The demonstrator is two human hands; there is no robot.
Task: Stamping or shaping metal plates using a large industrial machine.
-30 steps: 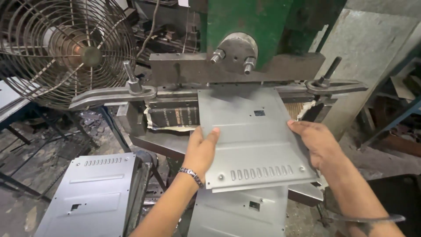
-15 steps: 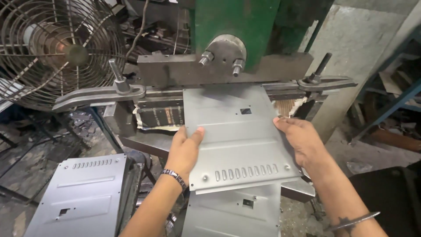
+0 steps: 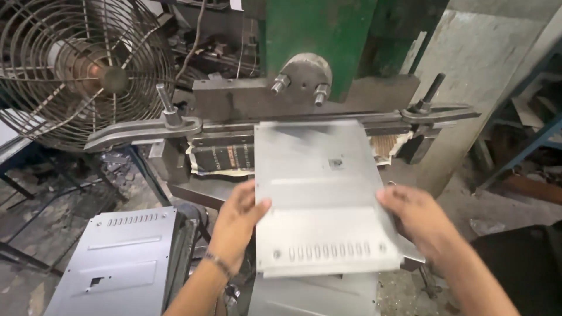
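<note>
While both hands (image 3: 237, 222) grip it, flat metal panel (image 3: 322, 193) gleams.

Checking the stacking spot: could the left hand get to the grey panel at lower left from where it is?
Probably yes: the left hand is beside that panel with nothing between, but it holds the sheet.

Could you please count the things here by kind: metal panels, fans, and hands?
Metal panels: 3 (held panel, left panel, lower panel)
Fans: 1 (fan)
Hands: 2 (left hand, right hand)
Total: 6
</note>
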